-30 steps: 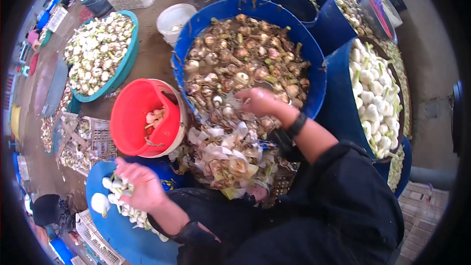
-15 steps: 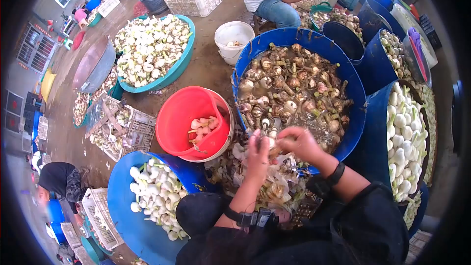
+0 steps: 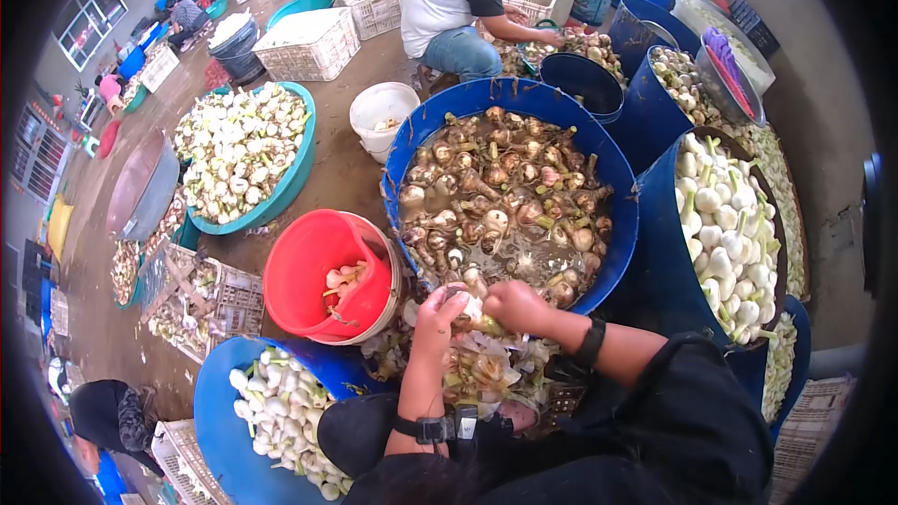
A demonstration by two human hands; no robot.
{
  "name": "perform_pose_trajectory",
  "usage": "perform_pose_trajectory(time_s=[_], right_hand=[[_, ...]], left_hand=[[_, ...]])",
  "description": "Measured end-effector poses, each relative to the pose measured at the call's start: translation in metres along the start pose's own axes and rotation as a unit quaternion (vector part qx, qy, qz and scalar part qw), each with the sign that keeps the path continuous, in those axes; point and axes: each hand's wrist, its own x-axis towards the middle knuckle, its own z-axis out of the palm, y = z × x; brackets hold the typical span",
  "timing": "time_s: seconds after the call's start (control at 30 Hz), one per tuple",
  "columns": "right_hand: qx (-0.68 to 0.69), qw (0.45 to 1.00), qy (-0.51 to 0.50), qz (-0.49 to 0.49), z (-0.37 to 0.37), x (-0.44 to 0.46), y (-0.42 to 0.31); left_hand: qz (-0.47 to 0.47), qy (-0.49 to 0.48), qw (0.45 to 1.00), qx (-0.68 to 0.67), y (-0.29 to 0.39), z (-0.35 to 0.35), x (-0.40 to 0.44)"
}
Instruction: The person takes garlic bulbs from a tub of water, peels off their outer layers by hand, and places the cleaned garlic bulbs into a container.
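My left hand [image 3: 436,320] is wrapped round a garlic bulb [image 3: 476,303] with pale skin showing. My right hand [image 3: 517,308] is closed against the same bulb from the other side, its fingertips partly hidden. Both hands are over the near rim of a blue tub [image 3: 625,201], where brown, unpeeled garlic bulbs [image 3: 505,182] lie in murky water. Below them is a heap of loose garlic skins [image 3: 491,367].
A red bucket [image 3: 297,257] holding a few cloves stands at left. Peeled white bulbs lie in a blue basin [image 3: 220,411] at lower left and in a tilted blue barrel [image 3: 658,224] at right. A person [image 3: 449,9] sits beyond the tub.
The camera view has turned, so the tubs appear shifted left and the near ones lower. Both hands stay together at the bulb. The seated person's arm now reaches lower, towards nearby garlic.
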Motion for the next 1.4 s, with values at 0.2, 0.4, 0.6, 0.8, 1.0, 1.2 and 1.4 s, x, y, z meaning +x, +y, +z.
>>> perform_pose_trajectory(time_s=[0.2,0.4,0.6,0.8,1.0,1.2,1.4], right_hand=[[0.388,0.913,-0.062,0.113,-0.011,-0.016,-0.012],[0.054,0.995,0.082,0.032,0.000,-0.011,0.006],[0.565,0.797,-0.042,0.207,-0.015,0.004,0.014],[0.536,0.844,-0.006,0.001,-0.026,-0.026,-0.024],[0.603,0.789,0.016,-0.114,-0.046,-0.075,-0.011],[0.000,0.994,-0.098,-0.042,-0.050,-0.060,-0.033],[0.260,0.952,0.156,-0.033,0.013,-0.006,-0.054]], left_hand=[[0.145,-0.105,0.982,-0.055,0.013,-0.004,-0.009],[0.135,-0.025,0.972,0.189,-0.010,-0.003,0.000],[0.440,-0.012,0.738,0.512,0.009,0.002,-0.025],[0.282,0.062,0.946,-0.146,-0.013,0.001,0.002],[0.043,0.109,0.892,-0.436,-0.008,-0.046,0.000],[0.098,0.180,0.922,-0.330,0.001,-0.029,-0.005],[0.354,0.156,0.921,-0.053,-0.006,0.002,-0.016]])
